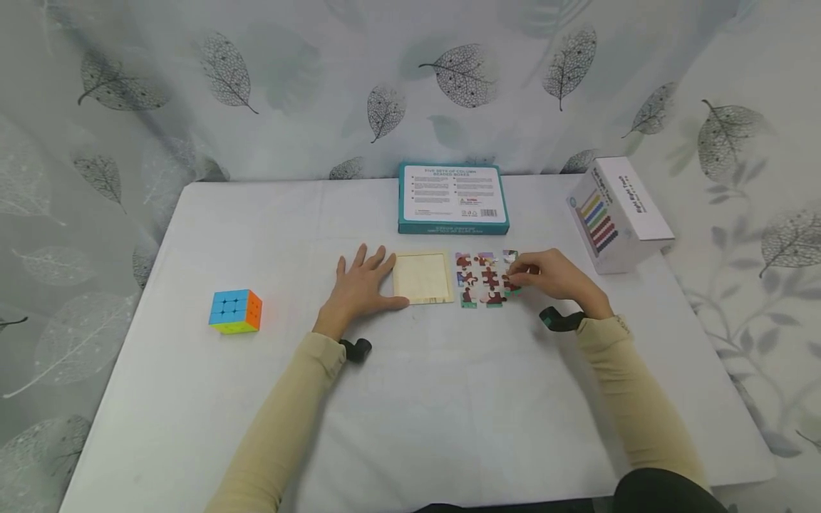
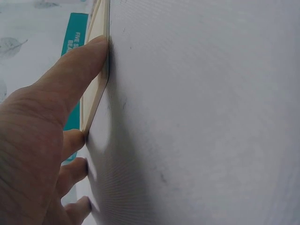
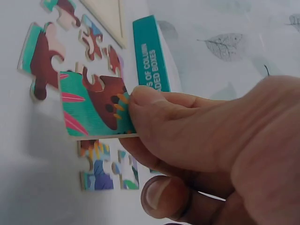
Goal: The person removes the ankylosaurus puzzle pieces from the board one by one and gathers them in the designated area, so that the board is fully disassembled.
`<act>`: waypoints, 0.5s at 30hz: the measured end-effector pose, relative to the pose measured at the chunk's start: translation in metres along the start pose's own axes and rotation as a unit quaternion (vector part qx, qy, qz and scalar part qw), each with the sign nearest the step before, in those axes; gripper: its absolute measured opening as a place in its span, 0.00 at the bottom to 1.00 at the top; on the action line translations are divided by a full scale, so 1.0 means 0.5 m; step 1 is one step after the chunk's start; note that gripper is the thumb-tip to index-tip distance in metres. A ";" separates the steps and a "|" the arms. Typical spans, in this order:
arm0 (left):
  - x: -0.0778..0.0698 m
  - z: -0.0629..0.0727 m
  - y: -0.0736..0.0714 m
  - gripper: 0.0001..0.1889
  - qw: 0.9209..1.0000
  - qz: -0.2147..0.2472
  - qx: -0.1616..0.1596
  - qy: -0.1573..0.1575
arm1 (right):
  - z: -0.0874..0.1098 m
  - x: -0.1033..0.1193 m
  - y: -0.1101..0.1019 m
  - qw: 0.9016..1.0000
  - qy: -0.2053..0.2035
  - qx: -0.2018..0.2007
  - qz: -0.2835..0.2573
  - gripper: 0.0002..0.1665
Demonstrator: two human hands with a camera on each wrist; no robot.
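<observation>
In the head view, a shallow square wooden puzzle tray (image 1: pixel 422 278) lies at the middle of the table, with bare wood inside its rim. My left hand (image 1: pixel 362 288) spreads its fingers at the tray's left side, and the thumb touches the lower left corner. Thumb and forefinger of my right hand (image 3: pixel 187 136) pinch a corner jigsaw piece (image 3: pixel 89 110), printed teal, brown and pink, seen large in the right wrist view. Several other jigsaw pieces (image 1: pixel 492 298) are laid out apart in loose rows just right of the tray, below and beside the held piece.
A puzzle cube (image 1: pixel 229 310) with blue, orange and yellow-green faces sits at the left. Behind the tray lies a flat teal box (image 1: pixel 453 199). A white box (image 1: pixel 618 214) with coloured bead columns printed on it stands at the back right. Leaf-patterned cloth hangs behind the white-covered table (image 1: pixel 449 413).
</observation>
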State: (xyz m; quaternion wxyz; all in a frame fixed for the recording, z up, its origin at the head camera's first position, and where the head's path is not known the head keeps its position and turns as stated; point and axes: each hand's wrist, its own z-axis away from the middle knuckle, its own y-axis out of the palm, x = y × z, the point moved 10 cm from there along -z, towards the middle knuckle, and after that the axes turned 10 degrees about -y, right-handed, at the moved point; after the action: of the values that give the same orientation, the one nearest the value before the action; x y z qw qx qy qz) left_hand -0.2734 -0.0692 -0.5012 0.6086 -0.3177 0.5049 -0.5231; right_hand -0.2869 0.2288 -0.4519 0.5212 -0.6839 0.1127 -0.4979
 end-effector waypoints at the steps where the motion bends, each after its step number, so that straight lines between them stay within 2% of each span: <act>1: 0.000 0.000 0.001 0.54 1.000 0.000 0.001 0.000 | 0.004 -0.003 0.000 1.000 0.001 0.004 0.000 0.07; 8: 0.001 0.000 0.004 0.54 1.000 0.001 -0.003 0.002 | 0.019 -0.024 0.013 1.000 0.014 0.022 -0.002 0.06; 15: 0.000 0.002 0.001 0.54 1.000 -0.001 -0.003 0.000 | 0.024 -0.044 0.027 1.000 0.022 0.008 0.006 0.07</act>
State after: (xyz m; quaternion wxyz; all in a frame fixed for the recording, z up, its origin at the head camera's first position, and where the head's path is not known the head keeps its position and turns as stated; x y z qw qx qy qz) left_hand -0.2723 -0.0695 -0.5014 0.6073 -0.3194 0.5064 -0.5223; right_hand -0.2829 0.2452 -0.4748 0.5267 -0.6679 0.1249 -0.5107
